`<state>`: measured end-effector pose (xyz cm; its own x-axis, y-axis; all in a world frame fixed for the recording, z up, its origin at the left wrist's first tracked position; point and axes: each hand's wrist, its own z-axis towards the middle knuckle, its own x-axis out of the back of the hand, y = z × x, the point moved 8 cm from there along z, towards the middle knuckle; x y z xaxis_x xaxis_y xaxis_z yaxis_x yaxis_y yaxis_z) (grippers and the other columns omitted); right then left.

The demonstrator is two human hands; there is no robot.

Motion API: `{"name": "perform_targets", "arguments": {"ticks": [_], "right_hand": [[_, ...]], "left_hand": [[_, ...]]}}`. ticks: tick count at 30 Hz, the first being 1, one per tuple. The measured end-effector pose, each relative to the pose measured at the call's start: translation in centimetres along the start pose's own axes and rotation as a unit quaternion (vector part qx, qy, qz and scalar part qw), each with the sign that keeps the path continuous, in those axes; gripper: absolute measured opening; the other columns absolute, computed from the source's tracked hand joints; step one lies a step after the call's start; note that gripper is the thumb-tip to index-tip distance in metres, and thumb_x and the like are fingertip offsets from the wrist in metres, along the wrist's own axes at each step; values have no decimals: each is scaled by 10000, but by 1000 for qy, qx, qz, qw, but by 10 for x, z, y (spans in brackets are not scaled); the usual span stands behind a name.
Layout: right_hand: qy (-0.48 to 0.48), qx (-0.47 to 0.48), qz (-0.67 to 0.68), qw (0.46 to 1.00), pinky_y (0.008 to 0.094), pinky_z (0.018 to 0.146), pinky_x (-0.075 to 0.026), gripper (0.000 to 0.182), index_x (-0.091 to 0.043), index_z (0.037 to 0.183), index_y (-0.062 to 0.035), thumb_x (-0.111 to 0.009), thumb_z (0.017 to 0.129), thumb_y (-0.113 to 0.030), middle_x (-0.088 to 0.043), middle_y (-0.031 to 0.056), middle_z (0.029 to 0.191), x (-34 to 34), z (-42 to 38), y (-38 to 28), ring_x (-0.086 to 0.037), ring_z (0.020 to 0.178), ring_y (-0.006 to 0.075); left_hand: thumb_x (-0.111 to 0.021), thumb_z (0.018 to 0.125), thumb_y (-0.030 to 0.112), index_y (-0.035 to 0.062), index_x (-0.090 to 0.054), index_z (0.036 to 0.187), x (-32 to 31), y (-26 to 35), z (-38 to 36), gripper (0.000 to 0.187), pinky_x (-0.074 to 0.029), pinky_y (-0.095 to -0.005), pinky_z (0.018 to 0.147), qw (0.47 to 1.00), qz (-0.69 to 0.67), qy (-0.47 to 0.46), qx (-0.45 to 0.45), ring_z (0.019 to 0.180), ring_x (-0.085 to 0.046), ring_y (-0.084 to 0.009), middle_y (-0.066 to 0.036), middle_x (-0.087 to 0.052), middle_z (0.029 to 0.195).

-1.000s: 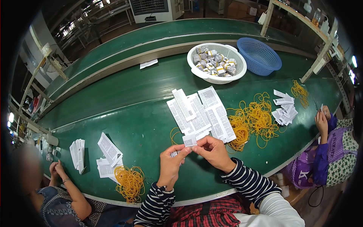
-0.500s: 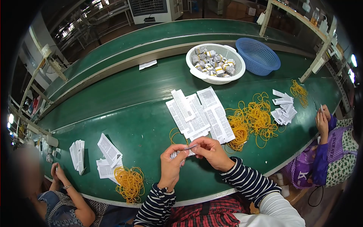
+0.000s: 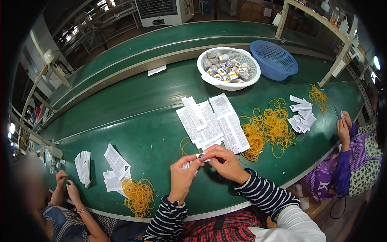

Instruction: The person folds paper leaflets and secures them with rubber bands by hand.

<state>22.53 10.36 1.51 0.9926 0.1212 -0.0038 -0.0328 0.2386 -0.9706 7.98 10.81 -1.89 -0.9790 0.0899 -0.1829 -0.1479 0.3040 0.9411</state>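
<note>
White paper slip [image 3: 199,155], toward near edge of tabletop [image 3: 161,141]: left hand [image 3: 181,174] and right hand [image 3: 228,164] clamp it between fingertips. Judged mid-fold; next move likely calls for firm creasing.

You are in a factory-like workshop: a long green worktop [image 3: 157,141] runs under your fingers [image 3: 218,153], one co-worker [image 3: 62,222] is stationed to their left and another co-worker [image 3: 365,155] to their right, yellow bands [image 3: 138,197] lie heaped on both sides, and a basket [image 3: 231,86] of banded paper bundles [image 3: 228,69] stands beyond.
</note>
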Motion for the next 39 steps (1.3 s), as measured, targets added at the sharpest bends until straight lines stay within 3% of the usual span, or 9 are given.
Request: {"name": "perform_targets", "arguments": {"ticks": [5, 9, 15, 18, 21, 24, 29, 32, 39], "right_hand": [[-6, -148, 87, 985, 218, 706, -460, 182, -656, 1058, -12, -605, 889, -56, -639, 22, 940, -2, -3, 13, -562, 811, 60], [-20, -141, 48, 989, 202, 665, -468, 210, -656, 1061, -2, -643, 894, -130, -661, 15, 869, -1, -3, 23, -572, 749, 50], [-22, -150, 47, 987, 200, 645, -479, 187, -657, 1020, 12, -640, 896, -126, -668, 27, 817, -1, -7, 29, -585, 721, 57], [-13, -196, 140, 970, 211, 635, -492, 163, -645, 987, 4, -631, 904, -136, -672, 47, 830, -8, -8, 29, -605, 708, 78], [5, -253, 248, 935, 220, 615, -496, 164, -616, 980, -3, -617, 914, -154, -673, 73, 850, -17, -11, 36, -615, 691, 100], [-14, -292, 294, 910, 224, 585, -485, 195, -590, 981, -14, -613, 919, -198, -662, 85, 843, -30, -17, 43, -605, 663, 111], [-7, -353, 254, 900, 215, 509, -445, 240, -561, 932, -25, -591, 932, -263, -620, 61, 736, -38, -26, 54, -566, 593, 108], [-26, -341, 267, 901, 200, 451, -403, 219, -547, 886, -35, -585, 938, -243, -607, 57, 678, -44, -25, 53, -537, 532, 96], [-34, -334, 195, 921, 180, 400, -348, 243, -536, 854, -51, -618, 917, -271, -582, 34, 618, -44, -20, 43, -492, 463, 76]], "left_hand": [[-664, 836, 53, -38, -660, 968, 4, 13, -1, 161, -400, -167, 497, 994, 61, 32, -83, 592, -542, -38, -65, -679, 783], [-674, 830, 68, -30, -687, 944, 3, 13, -4, 152, -443, -200, 606, 988, 117, 31, -97, 680, -553, -50, -30, -659, 785], [-672, 843, 94, -30, -682, 897, 0, 24, -9, 135, -425, -206, 575, 966, 164, 48, -192, 651, -534, -53, -13, -621, 729], [-614, 892, 134, -30, -653, 934, 4, -5, 2, 174, -409, -229, 535, 992, -119, -11, -27, 586, -505, -83, -27, -607, 751], [-548, 925, 186, -15, -588, 998, 3, 4, 5, 218, -407, -255, 536, 969, -247, 19, -16, 602, -491, -109, -45, -566, 789], [-528, 938, 208, -12, -557, 1048, 0, -4, 7, 248, -434, -256, 560, 958, -288, 11, -5, 668, -527, -119, -59, -564, 853], [-483, 974, 234, -32, -544, 1076, -7, -10, 1, 291, -454, -288, 441, 953, -304, -2, 1, 496, -512, -147, -70, -543, 767], [-497, 970, 198, -25, -587, 1128, -5, -16, 2, 288, -470, -216, 767, 957, -289, 4, -21, 861, -564, -80, -66, -626, 1043], [-451, 992, 230, -33, -543, 1169, -11, -12, 2, 330, -471, -218, 696, 960, -276, -42, -21, 787, -547, -88, -39, -576, 908]]}}
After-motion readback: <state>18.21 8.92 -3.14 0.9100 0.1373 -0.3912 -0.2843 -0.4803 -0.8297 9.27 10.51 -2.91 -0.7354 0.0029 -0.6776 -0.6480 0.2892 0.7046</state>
